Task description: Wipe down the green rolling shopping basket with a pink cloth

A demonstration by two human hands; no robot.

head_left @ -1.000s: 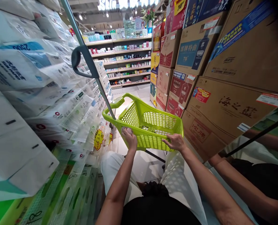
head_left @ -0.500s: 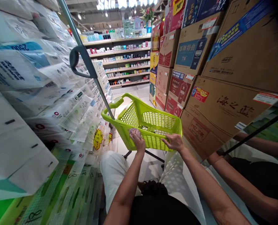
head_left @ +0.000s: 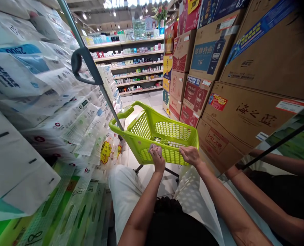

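A lime-green shopping cart with perforated walls stands before my knees. My left hand is closed around a crumpled greyish-pink cloth, at the near side wall of the cart; whether the cloth presses on the plastic I cannot tell. Further right, my right hand grips the near rim, its fingers curled over the edge. A grey pole with a dark loop handle rises at the cart's left end. The basket's floor shows only in part behind the near wall.
Plastic-wrapped tissue packs are piled high on the left. On the right stand stacked cardboard cartons, with a mirror-like panel beside them. Shelves of small goods line the far end of the tiled aisle.
My left hand has moved right along the near side with the cloth. My right hand's fingers have closed more tightly on the rim. The view has shifted slightly.
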